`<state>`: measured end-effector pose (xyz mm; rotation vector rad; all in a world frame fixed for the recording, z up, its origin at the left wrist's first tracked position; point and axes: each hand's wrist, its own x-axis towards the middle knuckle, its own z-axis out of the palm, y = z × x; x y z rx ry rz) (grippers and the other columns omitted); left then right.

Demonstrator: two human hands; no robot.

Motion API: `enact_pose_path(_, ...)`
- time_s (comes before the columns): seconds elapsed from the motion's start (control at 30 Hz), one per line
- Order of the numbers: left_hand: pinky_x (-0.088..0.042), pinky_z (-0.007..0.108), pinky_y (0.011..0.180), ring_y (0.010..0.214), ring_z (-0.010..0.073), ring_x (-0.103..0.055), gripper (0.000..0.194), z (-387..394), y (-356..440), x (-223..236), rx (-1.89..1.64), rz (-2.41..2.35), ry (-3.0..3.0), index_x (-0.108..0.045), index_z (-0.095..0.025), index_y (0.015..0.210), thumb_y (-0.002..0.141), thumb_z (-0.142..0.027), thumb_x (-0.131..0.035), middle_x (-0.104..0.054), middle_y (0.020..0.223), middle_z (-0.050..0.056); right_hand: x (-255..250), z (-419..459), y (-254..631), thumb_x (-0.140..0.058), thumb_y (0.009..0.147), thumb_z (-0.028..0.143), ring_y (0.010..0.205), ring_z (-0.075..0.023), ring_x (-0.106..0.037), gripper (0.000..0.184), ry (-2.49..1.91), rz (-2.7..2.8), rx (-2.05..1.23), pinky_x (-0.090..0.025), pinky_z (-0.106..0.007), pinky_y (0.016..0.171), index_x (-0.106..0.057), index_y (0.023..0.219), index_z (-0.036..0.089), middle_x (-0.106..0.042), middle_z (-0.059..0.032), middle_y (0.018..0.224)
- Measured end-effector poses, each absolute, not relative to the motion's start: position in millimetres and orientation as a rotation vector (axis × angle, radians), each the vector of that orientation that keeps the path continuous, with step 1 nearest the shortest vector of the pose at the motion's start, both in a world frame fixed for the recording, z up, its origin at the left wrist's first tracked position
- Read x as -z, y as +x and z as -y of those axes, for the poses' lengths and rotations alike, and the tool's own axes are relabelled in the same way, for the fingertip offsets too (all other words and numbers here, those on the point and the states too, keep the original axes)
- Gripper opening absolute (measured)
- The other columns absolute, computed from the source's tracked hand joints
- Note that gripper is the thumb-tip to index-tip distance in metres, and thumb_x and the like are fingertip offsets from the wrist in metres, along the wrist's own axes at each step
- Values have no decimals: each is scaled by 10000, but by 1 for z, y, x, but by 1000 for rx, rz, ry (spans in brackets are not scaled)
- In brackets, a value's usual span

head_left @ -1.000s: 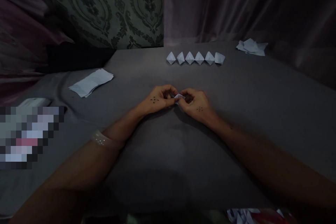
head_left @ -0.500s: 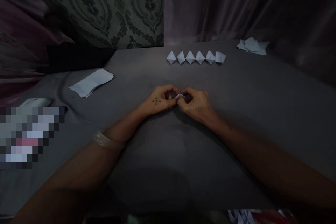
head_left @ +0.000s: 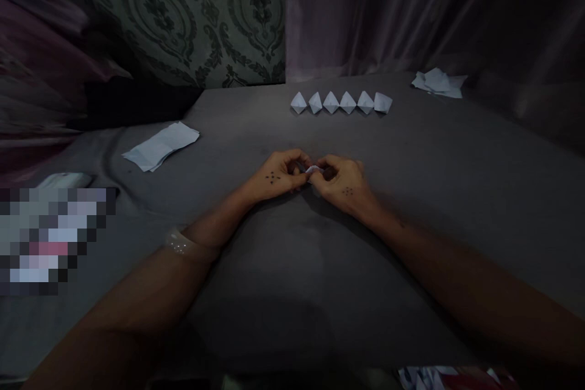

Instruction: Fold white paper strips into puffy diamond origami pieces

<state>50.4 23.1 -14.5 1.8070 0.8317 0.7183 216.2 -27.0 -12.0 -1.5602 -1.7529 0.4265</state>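
A small piece of folded white paper (head_left: 314, 169) is pinched between both hands near the middle of the grey cloth surface (head_left: 274, 268). My left hand (head_left: 281, 175) grips its left side with thumb and fingers closed. From the right, my right hand (head_left: 342, 180) pinches the other side, thumb tip close to the left thumb. Most of the paper is hidden behind the fingers, so its full shape cannot be made out. Beyond the hands stands a row of several folded white paper pieces (head_left: 331, 103), most with pointed tops.
Flat white paper sheets (head_left: 162, 146) lie stacked at the left. A looser paper pile (head_left: 439, 83) sits at the far right by the curtain (head_left: 365, 12). A pixelated object (head_left: 50, 237) is at the left edge, and dark cloth (head_left: 137, 100) lies behind the sheets.
The paper between my fingers shows a slightly different, more rounded edge. Both hands keep their pinch in nearly the same place; the whole view has shifted very slightly.
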Motion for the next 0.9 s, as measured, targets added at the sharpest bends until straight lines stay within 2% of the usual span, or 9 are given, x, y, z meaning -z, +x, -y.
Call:
enact_pose_path(0.37, -430, 178, 464, 441, 83, -529, 233, -21, 47, 9, -695, -819, 1805, -608, -140, 895, 776, -320, -697, -542, 494, -51, 12, 26, 220, -584, 752, 310, 566, -134, -567, 175, -1554, 1685, -519, -385, -259, 544, -696, 739, 177, -653, -5, 622)
enact_pose_path(0.53, -490, 204, 521, 494, 89, -569, 224, -26, 45, 14, -693, -770, 1767, -613, -141, 889, 773, -306, -708, -609, 610, -12, 16, 21, 225, -548, 751, 282, 561, -143, -578, 160, -1544, 1586, -668, -404, -257, 535, -659, 716, 172, -636, -6, 598)
enact_pose_path(0.73, -488, 223, 626, 660, 98, -585, 174, -31, 37, 14, -736, -676, 1959, -644, -140, 796, 787, -307, -692, -647, 909, 59, 17, 19, 234, -553, 731, 217, 584, -138, -581, 173, -1542, 1627, -658, -423, -250, 555, -678, 840, 166, -646, -4, 660)
enact_pose_path(0.83, -471, 242, 735, 799, 132, -588, 154, -33, 33, 11, -724, -676, 2151, -674, -154, 814, 819, -308, -667, -627, 929, 53, 15, 19, 240, -533, 751, 169, 587, -115, -551, 260, -1471, 1814, -534, -427, -247, 583, -689, 959, 181, -644, -6, 764)
enact_pose_path(0.9, -460, 250, 760, 827, 144, -586, 159, -33, 30, 10, -702, -690, 2209, -674, -162, 833, 844, -316, -639, -625, 911, 50, 14, 20, 244, -505, 782, 150, 625, -115, -555, 274, -1397, 1980, -456, -437, -253, 619, -702, 967, 193, -634, -22, 838)
